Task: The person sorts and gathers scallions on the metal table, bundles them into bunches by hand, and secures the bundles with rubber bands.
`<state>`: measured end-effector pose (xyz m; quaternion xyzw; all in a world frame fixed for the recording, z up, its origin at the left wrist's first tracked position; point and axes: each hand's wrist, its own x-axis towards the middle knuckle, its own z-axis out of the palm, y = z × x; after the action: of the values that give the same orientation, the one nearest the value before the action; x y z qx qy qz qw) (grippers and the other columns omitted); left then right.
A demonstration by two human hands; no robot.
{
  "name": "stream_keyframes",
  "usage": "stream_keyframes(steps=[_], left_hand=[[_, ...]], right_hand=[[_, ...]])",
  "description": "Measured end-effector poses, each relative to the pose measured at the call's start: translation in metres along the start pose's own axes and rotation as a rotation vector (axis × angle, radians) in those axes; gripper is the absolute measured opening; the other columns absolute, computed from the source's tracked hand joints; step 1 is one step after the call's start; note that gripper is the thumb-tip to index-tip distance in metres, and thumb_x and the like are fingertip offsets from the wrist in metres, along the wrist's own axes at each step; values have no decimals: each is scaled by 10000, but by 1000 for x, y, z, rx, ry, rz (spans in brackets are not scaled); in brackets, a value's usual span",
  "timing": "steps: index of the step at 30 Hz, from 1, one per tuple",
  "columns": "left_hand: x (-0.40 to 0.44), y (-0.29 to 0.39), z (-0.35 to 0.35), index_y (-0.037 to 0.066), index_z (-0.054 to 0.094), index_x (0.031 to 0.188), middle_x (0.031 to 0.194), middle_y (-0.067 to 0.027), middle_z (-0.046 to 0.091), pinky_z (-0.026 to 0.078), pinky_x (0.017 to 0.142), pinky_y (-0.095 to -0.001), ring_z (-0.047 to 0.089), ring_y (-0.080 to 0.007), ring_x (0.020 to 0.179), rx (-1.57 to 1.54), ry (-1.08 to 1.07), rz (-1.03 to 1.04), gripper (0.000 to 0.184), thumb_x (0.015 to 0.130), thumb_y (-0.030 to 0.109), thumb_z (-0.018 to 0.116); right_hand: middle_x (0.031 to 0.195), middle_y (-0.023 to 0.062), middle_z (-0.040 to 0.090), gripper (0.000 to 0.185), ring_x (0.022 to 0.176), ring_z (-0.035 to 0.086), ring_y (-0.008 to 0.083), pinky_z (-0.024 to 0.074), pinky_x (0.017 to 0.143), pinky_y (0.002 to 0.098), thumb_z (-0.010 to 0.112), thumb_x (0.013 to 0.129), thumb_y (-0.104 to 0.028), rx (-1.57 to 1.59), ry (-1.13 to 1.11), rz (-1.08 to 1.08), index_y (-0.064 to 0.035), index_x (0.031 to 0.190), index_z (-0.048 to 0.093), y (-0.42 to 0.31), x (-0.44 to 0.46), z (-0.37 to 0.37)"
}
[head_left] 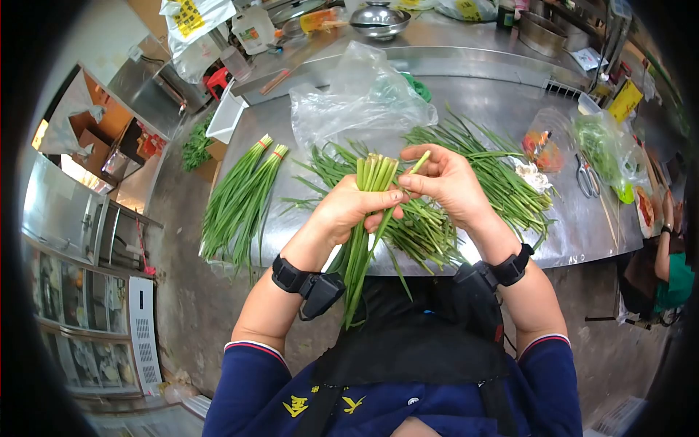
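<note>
My left hand [349, 207] is wrapped round an upright bunch of green stalks [377, 172], pale cut ends up and leaves hanging down towards my apron. Beside it, my right hand [448, 182] pinches a single stalk [420, 162] against the bunch's right side, fingertips close to my left thumb. Loose green stalks [426, 233] lie on the metal table [291, 237] just beyond and below my hands. Another loose pile [502, 182] spreads to the right. Two bundles tied with red bands [244, 193] rest at the table's left.
A clear plastic bag [349, 98] lies at the table's back. Scissors [587, 177], a bag with red contents [542, 142] and bagged greens [601, 146] are on the right. A metal bowl [379, 20] stands on the rear shelf. Another person's arm [664, 244] shows at far right.
</note>
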<state>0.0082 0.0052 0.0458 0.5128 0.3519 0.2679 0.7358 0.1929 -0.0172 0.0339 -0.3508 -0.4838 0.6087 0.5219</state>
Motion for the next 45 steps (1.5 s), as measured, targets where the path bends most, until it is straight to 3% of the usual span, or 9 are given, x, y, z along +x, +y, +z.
stream_keyframes(steps=[7, 12, 21, 23, 25, 26, 29, 36, 45], left_hand=[[-14, -8, -9, -39, 585, 886, 698, -104, 608, 327, 377, -199, 420, -63, 416, 5, 38, -68, 260, 767, 169, 687], [-13, -5, -10, -39, 577, 889, 690, -103, 603, 323, 375, -195, 419, -62, 415, -16, 59, -61, 263, 771, 171, 684], [-27, -6, -18, -38, 568, 881, 683, -82, 572, 332, 386, -208, 421, -76, 420, 8, 135, -13, 231, 768, 130, 679], [-29, -6, -22, -35, 569, 890, 630, -38, 523, 332, 397, -213, 411, -73, 423, -13, 154, 29, 225, 776, 130, 672], [-29, -2, -23, -10, 584, 891, 658, -13, 511, 329, 399, -224, 417, -67, 426, -130, 184, 65, 209, 781, 142, 676], [-27, -1, -25, -5, 584, 904, 683, -19, 527, 332, 403, -226, 421, -69, 431, -160, 161, 59, 206, 786, 140, 670], [-24, 4, -22, -2, 585, 918, 700, -23, 535, 332, 405, -226, 422, -72, 431, -162, 197, 90, 216, 789, 150, 668], [-18, 5, -18, -16, 583, 916, 703, -31, 534, 321, 402, -216, 422, -68, 450, -132, 210, 173, 231, 797, 168, 660], [-20, 4, -29, -17, 581, 896, 706, -35, 523, 340, 424, -224, 416, -78, 459, -187, 319, 224, 225, 801, 174, 651]], right_hand=[[752, 31, 612, 313, 616, 547, 88, 462, 585, 220, 660, 798, -155, -18, 341, -152, 12, 1043, 558, -21, 15, -60], [988, 88, 607, 430, 839, 583, 123, 475, 666, 248, 589, 854, -236, -149, 103, -9, 18, 1182, 476, -7, -3, -6], [664, 41, 603, 250, 604, 551, 80, 432, 576, 192, 584, 853, -152, -10, 190, -162, 27, 1024, 550, -13, 13, -49], [638, 49, 621, 255, 647, 596, 105, 454, 609, 208, 543, 867, -163, -100, 8, -4, 14, 1051, 554, -16, 4, -52], [882, 113, 659, 397, 794, 635, 177, 480, 690, 288, 592, 796, -173, -857, 201, 34, 4, 1141, 505, 9, -1, -25], [1051, 128, 624, 527, 992, 593, 221, 463, 817, 318, 603, 755, -133, -945, 156, -306, -10, 1233, 422, 29, -2, -23], [1027, 137, 618, 441, 971, 579, 180, 460, 811, 279, 575, 852, -227, -175, 3, -12, -1, 1211, 452, 33, -5, 11], [736, 65, 602, 369, 673, 595, 139, 490, 647, 258, 436, 938, -335, -249, -307, 205, 9, 898, 564, 18, -1, 34], [837, 93, 636, 324, 768, 625, 161, 488, 686, 261, 452, 931, -289, -44, -425, 361, 7, 941, 582, 16, -2, 35]])
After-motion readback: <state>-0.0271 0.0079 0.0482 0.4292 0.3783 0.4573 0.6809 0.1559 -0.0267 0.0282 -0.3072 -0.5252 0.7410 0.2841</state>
